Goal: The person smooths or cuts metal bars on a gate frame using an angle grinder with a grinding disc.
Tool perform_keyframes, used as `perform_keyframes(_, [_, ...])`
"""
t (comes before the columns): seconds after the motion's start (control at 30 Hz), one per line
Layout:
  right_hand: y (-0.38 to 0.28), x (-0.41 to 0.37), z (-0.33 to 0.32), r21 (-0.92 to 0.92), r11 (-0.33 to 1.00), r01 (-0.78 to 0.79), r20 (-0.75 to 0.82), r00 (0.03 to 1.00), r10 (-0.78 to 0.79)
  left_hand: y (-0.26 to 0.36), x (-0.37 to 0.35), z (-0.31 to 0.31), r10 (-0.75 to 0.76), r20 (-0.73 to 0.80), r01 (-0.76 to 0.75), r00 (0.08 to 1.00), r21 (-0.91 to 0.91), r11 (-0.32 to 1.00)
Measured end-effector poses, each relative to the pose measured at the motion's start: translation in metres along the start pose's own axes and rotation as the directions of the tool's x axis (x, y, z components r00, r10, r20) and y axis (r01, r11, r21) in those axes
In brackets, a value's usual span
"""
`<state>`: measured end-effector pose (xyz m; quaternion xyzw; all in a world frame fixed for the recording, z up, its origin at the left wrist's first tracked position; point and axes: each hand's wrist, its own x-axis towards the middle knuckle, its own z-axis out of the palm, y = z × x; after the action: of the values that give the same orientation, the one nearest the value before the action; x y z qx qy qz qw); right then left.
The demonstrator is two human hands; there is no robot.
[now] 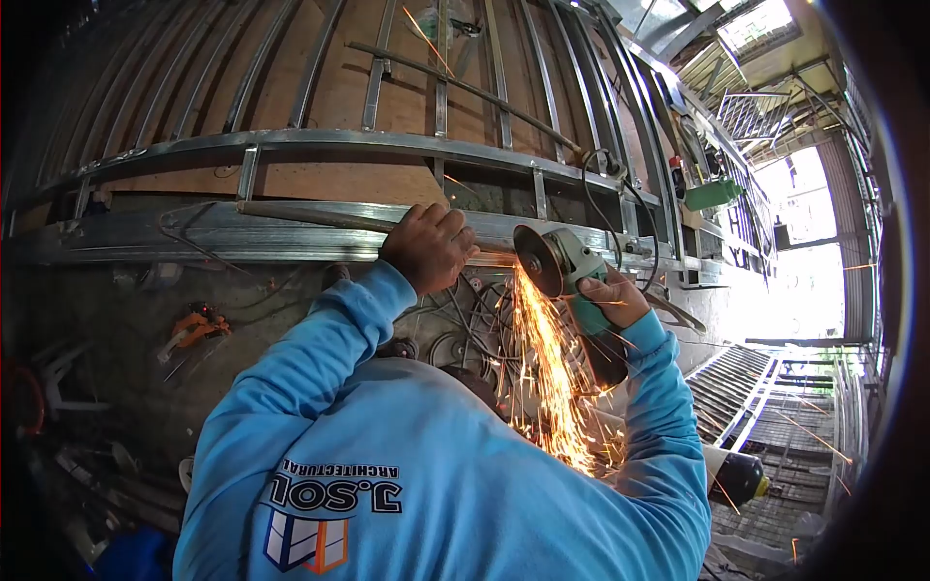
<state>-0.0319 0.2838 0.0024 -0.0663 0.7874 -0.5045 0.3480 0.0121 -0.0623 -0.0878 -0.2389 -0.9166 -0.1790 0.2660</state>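
My right hand (pixel 617 296) is wrapped around a green angle grinder (pixel 587 315) with a silver head. Its round disc (pixel 539 261) meets the metal at the front edge of the frame, and a stream of orange sparks (pixel 544 349) pours down toward my lap. Just left of the disc, my left hand (pixel 428 249) is closed over a slim metal bar (pixel 315 217), which lies along the shiny metal tubing (pixel 291 240). The bar's end under my fingers and the exact cutting spot are partly hidden.
A large metal frame with parallel bars (pixel 310 63) spreads ahead over brown boards. A loose long bar (pixel 465 92) lies across it. Black cables (pixel 620 208) loop near the grinder. An orange tool (pixel 199 324) sits on the floor at left; a dark-capped cylinder (pixel 736 474) is at right.
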Motion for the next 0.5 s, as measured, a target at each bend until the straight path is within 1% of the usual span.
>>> perform_keyframes(0.07, [-0.005,0.002,0.0,-0.069,0.997,0.04,-0.011,0.999,-0.041,0.001,0.001,0.0,-0.006,0.005,0.005,1.0,0.007,1.0])
perform_keyframes(0.17, [-0.004,0.001,0.0,0.056,0.997,-0.046,-0.026,0.999,0.047,0.0,0.0,0.001,-0.008,0.007,0.008,1.0,0.006,1.0])
perform_keyframes(0.37, [0.001,0.005,-0.001,0.162,0.987,-0.01,0.038,0.999,0.004,0.001,0.001,-0.001,-0.011,-0.016,0.011,1.0,-0.009,1.0])
perform_keyframes(0.47, [-0.014,0.004,0.003,0.118,0.993,-0.023,0.055,0.998,0.016,0.001,0.001,-0.001,-0.009,-0.021,0.009,1.0,-0.007,1.0])
perform_keyframes(0.5, [-0.011,0.005,0.0,0.064,0.998,0.005,0.041,0.999,-0.007,0.001,0.001,-0.001,-0.01,-0.02,0.01,1.0,-0.006,1.0])
